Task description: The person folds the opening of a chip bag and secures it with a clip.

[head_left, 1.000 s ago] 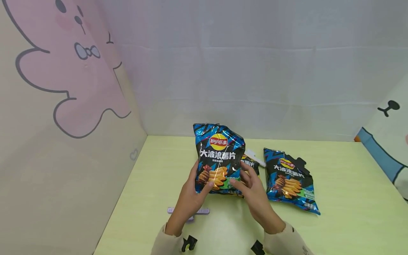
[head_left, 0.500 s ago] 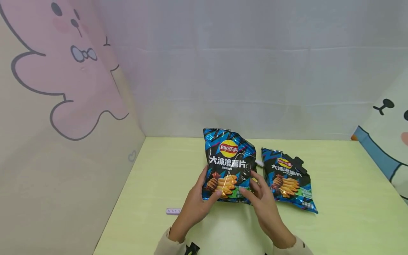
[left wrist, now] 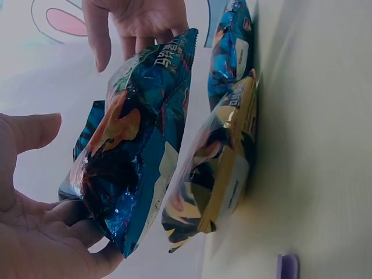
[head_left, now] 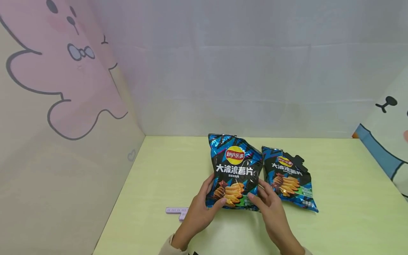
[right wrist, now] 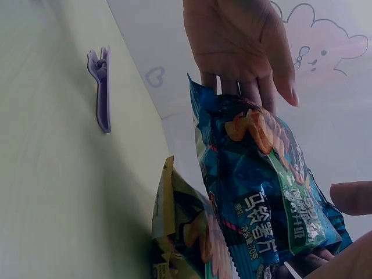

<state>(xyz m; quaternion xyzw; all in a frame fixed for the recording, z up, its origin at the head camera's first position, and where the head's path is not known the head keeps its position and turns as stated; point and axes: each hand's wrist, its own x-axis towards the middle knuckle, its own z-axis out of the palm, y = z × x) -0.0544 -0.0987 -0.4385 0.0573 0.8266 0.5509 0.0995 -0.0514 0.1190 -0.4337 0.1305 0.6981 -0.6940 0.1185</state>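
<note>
Both hands hold a blue-and-black Lay's potato chip bag (head_left: 236,173) up, its front facing the head camera. My left hand (head_left: 199,209) has the lower left side, with fingers behind it; its thumb stands off the bag in the left wrist view. My right hand (head_left: 272,209) holds the lower right side, fingers behind and thumb by the front. Close behind the held bag, a gold-edged chip bag (left wrist: 215,157) stands over the table in the left wrist view; the head view hides it. A second blue chip bag (head_left: 290,180) lies to the right.
A slim purple plastic piece (head_left: 175,210) with small marks lies left of my left hand, partly covered by it. A black scalloped shape (head_left: 299,162) shows at the right bag's upper corner. Grey cloth (head_left: 255,88) hangs behind the pale yellow table (head_left: 357,184).
Both hands and the held chip bag have moved right and lower. The gold-edged bag and a white object, seen behind it a second ago, are now covered in the head view.
</note>
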